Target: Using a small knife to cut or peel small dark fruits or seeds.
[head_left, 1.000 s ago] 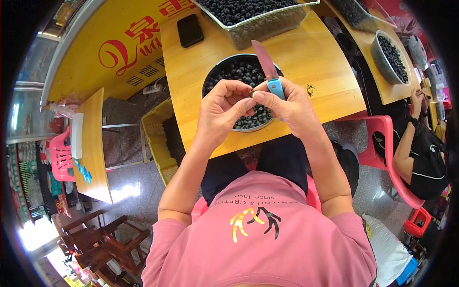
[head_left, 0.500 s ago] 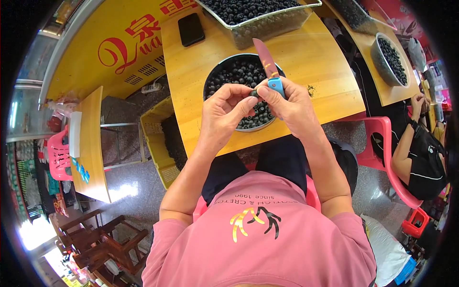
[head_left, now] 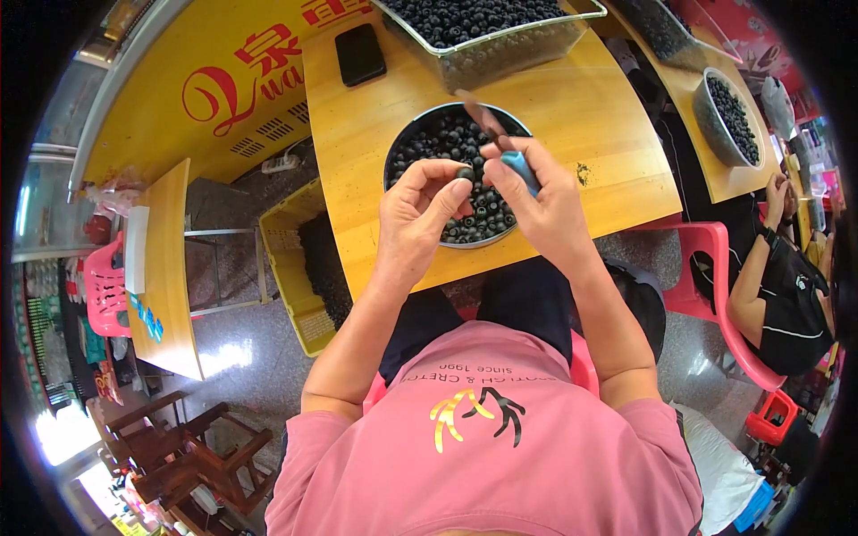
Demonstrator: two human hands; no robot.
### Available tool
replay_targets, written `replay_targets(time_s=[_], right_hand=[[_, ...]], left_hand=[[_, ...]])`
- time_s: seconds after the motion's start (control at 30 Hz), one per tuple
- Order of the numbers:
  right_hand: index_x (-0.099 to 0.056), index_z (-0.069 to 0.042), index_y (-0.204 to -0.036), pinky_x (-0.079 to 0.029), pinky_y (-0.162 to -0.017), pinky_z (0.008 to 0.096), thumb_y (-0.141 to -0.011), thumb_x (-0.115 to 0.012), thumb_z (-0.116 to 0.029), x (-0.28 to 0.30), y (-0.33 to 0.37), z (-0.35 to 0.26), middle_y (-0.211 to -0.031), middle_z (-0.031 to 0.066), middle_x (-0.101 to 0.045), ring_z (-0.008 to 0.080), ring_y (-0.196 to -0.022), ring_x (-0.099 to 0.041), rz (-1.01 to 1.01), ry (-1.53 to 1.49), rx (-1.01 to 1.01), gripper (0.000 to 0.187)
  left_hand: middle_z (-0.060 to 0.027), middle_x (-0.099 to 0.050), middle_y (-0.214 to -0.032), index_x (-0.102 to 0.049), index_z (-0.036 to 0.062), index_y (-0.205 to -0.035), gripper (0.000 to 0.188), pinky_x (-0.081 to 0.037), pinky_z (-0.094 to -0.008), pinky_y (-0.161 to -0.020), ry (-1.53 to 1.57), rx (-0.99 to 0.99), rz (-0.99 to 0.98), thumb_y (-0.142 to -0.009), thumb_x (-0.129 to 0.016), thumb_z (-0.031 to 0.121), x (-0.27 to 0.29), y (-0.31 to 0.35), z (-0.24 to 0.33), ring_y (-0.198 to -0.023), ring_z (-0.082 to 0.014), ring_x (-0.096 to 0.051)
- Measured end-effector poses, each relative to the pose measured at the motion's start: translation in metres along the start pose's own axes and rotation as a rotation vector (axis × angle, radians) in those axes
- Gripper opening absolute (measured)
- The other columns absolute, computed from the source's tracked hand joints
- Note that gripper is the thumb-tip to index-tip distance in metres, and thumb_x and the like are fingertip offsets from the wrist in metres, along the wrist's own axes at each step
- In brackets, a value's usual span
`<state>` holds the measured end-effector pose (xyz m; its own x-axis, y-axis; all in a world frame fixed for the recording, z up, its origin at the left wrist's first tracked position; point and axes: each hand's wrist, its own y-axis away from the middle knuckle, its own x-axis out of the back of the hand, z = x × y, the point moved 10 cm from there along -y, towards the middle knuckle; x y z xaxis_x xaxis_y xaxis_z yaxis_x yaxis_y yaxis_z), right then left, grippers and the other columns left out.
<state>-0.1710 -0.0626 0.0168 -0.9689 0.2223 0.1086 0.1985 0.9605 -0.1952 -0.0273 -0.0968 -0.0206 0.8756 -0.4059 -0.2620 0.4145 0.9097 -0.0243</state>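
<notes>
On tbl (head_left: 617, 134): phone (head_left: 360, 54) L of tub (head_left: 514, 64), bowl (head_left: 483, 243) in frt.

blue knife handle (head_left: 520, 170), blackish fruits (head_left: 429, 147), pink shirt (head_left: 483, 438)

The tabletop (head_left: 617, 125) shows honey-coloured wood grain, smooth under a soft gloss. The round bowl (head_left: 387, 170) on it has a hard, shiny rim, metallic to my eye, and the dark fruits (head_left: 451, 138) inside have smooth skins that catch small glints. The blue knife handle (head_left: 521, 171) looks like shiny plastic; the blade (head_left: 483, 116) seems metal, its finish blurred. At the far side, the bin (head_left: 514, 64) is clear, slick plastic, and the phone (head_left: 360, 54) to its left is flat, dark and glassy. The yellow crate (head_left: 284, 268) at left is moulded plastic, the floor (head_left: 286, 375) polished and stone-like, the pink shirt (head_left: 375, 473) matt cloth.
</notes>
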Motion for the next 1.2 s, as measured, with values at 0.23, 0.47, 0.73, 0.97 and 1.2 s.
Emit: replay_targets(time_s=[0.23, 0.47, 0.73, 0.97, 1.2], right_hand=[[-0.065, 0.001, -0.099, -0.046, -0.058, 0.0314, -0.087, -0.068, -0.006, -0.011, 0.01, -0.034, -0.081, 0.0126, -0.061, 0.0248, -0.066, -0.06, -0.061, 0.436, 0.401, 0.015], [-0.065, -0.002, -0.1, -0.048, -0.058, 0.0344, -0.083, -0.067, -0.002, -0.012, 0.009, -0.034, -0.081, 0.0124, -0.061, 0.028, -0.067, -0.061, -0.068, 0.542, 0.453, 0.017], [-0.066, -0.003, -0.097, -0.048, -0.059, 0.0336, -0.086, -0.066, -0.003, 0.002, -0.002, -0.007, -0.08, 0.0109, -0.063, 0.0275, -0.068, -0.062, 0.046, 0.757, 0.372, 0.012], [-0.065, -0.001, -0.095, -0.045, -0.06, 0.0272, -0.092, -0.068, -0.016, -0.009, 0.001, -0.027, -0.079, 0.0015, -0.064, 0.0091, -0.069, -0.058, -0.087, 0.177, 0.094, 0.016], [-0.066, -0.006, -0.097, -0.039, -0.059, 0.0195, -0.094, -0.066, -0.025, -0.034, 0.008, -0.006, -0.079, -0.0055, -0.06, 0.003, -0.068, -0.05, -0.208, -0.442, -0.153, 0.02]], left_hand=[[-0.0017, -0.063, -0.093, -0.058, 0.0022, -0.109, 0.018, -0.049, -0.0219, -0.07, 0.019, -0.066, -0.016, -0.095, -0.063, 0.013, 0.001, -0.002, 0.004, -0.077, -0.0072, -0.058], [-0.0013, -0.062, -0.092, -0.057, 0.0023, -0.109, 0.016, -0.048, -0.022, -0.071, -0.01, -0.102, -0.036, -0.096, -0.061, 0.011, -0.001, -0.001, 0.009, -0.077, -0.0076, -0.057], [-0.0046, -0.061, -0.087, -0.059, -0.001, -0.106, 0.015, -0.047, -0.0228, -0.066, 0.274, -0.156, -0.125, -0.093, -0.063, 0.007, -0.013, 0.009, 0.03, -0.073, -0.0105, -0.059], [-0.0057, -0.061, -0.097, -0.066, -0.0022, -0.106, 0.016, -0.051, -0.0225, -0.068, 0.198, -0.146, -0.001, -0.091, -0.065, 0.003, 0.005, 0.003, 0.016, -0.074, -0.0108, -0.061], [-0.0066, -0.061, -0.1, -0.067, -0.0016, -0.108, 0.018, -0.054, -0.0233, -0.073, 0.117, -0.211, -0.021, -0.089, -0.065, -0.001, 0.006, 0.013, 0.021, -0.081, -0.0121, -0.063]])
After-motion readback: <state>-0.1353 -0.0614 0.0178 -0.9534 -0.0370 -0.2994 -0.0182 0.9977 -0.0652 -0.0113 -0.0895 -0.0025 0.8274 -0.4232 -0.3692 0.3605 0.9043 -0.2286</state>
